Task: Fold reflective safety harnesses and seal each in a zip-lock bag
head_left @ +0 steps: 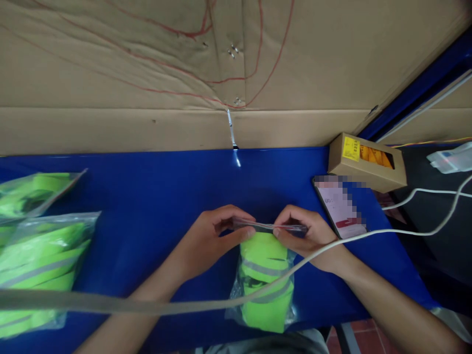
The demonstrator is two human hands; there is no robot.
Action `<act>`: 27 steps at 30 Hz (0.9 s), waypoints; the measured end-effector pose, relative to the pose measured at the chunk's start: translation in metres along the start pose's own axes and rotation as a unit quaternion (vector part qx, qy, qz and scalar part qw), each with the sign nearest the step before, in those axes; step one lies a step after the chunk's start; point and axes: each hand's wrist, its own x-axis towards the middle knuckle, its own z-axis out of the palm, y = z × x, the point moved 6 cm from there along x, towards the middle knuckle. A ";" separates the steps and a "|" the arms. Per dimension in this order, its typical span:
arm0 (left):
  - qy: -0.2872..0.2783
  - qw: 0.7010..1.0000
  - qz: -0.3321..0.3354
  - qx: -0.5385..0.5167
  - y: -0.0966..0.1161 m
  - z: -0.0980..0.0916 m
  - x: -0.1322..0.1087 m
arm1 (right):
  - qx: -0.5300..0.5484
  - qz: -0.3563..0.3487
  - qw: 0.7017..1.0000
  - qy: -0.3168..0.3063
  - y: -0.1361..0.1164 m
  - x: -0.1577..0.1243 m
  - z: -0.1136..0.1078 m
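Bag of clear plastic [265, 290], packed with a folded neon-green garment with grey reflective bands, lies at the near edge of the blue tabletop [147, 196], mid-scene, mouth pointing far. Left hand [210, 241] and right hand [311, 236] each pinch one end of the bag's top strip [271, 226] between thumb and fingertips, closed on it. Pulled from both ends, the strip sits taut and level just above the green contents. The bag's weight on the table steadies it.

Left side: two more clear bags of green garments, a bulky pile [40, 260] near and a flatter one [33, 191] farther. Both lie well apart from the hands, leaving the middle free.

Right, just beside the right hand: smartphone [341, 209], screen lit and face up, angled toward the person, probably for reading. Beyond it, a small brown cardboard box [367, 162] with a yellow label and a window. White cable [405, 231] runs from the right across the right wrist and over the bag. Cardboard sheet [110, 73] walls off the far side.
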 end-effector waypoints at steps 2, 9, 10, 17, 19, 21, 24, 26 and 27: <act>0.009 1.000 -0.018 0.005 -0.003 -0.001 0.000 | -0.011 0.006 1.000 -0.003 0.001 0.000 0.000; 0.015 0.999 0.004 0.037 -0.003 0.003 0.000 | -0.011 0.039 0.999 -0.025 0.005 0.000 0.003; 0.014 0.999 0.005 0.038 -0.003 0.004 0.000 | -0.008 0.038 0.999 -0.021 0.005 0.000 0.003; 0.002 0.999 0.008 0.041 -0.003 0.008 0.000 | 0.003 0.010 1.000 0.004 0.003 0.000 0.005; 0.003 0.999 0.015 0.046 -0.002 0.008 0.000 | -0.014 0.003 1.000 0.007 0.004 -0.001 0.003; 0.006 0.999 0.021 0.046 0.000 0.009 -0.001 | -0.027 0.001 1.000 -0.006 0.004 -0.001 0.003; 0.012 0.999 0.020 0.043 0.000 0.012 -0.002 | -0.013 0.003 1.000 -0.026 0.004 -0.001 0.004; 0.009 0.999 0.013 0.040 -0.002 0.014 -0.001 | -0.003 0.006 1.000 -0.020 0.003 -0.002 0.005; 0.005 0.999 0.006 0.036 -0.003 0.015 0.000 | -0.001 0.007 1.000 -0.014 0.003 -0.002 0.004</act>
